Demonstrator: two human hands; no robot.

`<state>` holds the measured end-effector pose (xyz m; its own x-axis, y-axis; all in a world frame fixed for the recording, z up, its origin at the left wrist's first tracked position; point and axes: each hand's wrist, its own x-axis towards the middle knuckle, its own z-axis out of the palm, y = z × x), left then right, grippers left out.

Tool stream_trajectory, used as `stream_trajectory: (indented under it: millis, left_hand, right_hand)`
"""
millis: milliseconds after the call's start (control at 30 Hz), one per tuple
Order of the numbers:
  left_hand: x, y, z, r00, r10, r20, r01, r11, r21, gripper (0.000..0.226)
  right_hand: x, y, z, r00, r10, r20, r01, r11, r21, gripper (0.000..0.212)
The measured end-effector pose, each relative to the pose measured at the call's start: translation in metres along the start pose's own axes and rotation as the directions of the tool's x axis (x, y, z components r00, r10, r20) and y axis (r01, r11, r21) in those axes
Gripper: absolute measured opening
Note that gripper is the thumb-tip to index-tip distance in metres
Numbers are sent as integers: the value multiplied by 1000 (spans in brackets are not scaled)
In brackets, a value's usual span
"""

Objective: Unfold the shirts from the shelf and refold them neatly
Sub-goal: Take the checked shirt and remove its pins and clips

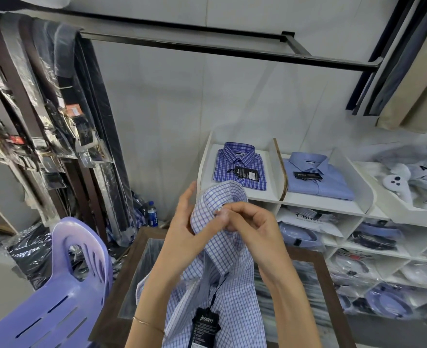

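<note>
A white shirt with a blue check (232, 292) hangs in the air above the table (315, 259), held up by its collar, its body dropping toward the bottom of the view. A black hang tag (205, 322) dangles on a string at its front. The left hand (184, 222) cups the collar from the left, thumb pressed on the cloth and fingers extended upward behind it. The right hand (247, 222) has its fingers curled in, pinching the collar's front edge near the top button. A thin bracelet (147, 322) circles the left wrist.

The table below has a dark wooden frame around a glass top. Beyond it stands a white shelf unit (272, 197). On its top level a folded blue plaid shirt (240, 167) lies in the left compartment and a folded plain light-blue shirt (318, 177) in the one to its right, each with a black tag. The lower cubbies hold shirts packed in clear bags. A purple plastic chair (64, 285) stands left of the table, a blue bottle (152, 213) on the floor behind it, and bagged belts (56, 109) hang at the far left.
</note>
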<state>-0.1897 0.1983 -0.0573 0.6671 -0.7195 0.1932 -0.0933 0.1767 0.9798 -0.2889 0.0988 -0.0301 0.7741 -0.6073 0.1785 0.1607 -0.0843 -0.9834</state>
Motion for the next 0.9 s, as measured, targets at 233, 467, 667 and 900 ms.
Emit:
stream_trajectory:
  millis: [233,467,667,900]
  left_hand:
    - [-6,-17,4,988,-139,61,134,988,79,34]
    - [-6,-13,-9,939,-338,-59,292,879,-378,38]
    - [-7,-9,-6,940,-334,-72,285,883,-372,25]
    - [-7,-11,-5,950,-302,-73,269,918,-293,28]
  right_hand:
    - [3,-1,11,1000,-28,5,28,999,31,13]
    - [9,8,-21,979,-185,-86,155,948,-279,13]
    - [9,18,-20,971,-237,4,206,834,-512,14]
    - [8,18,-16,972,-234,16,198,782,-591,12]
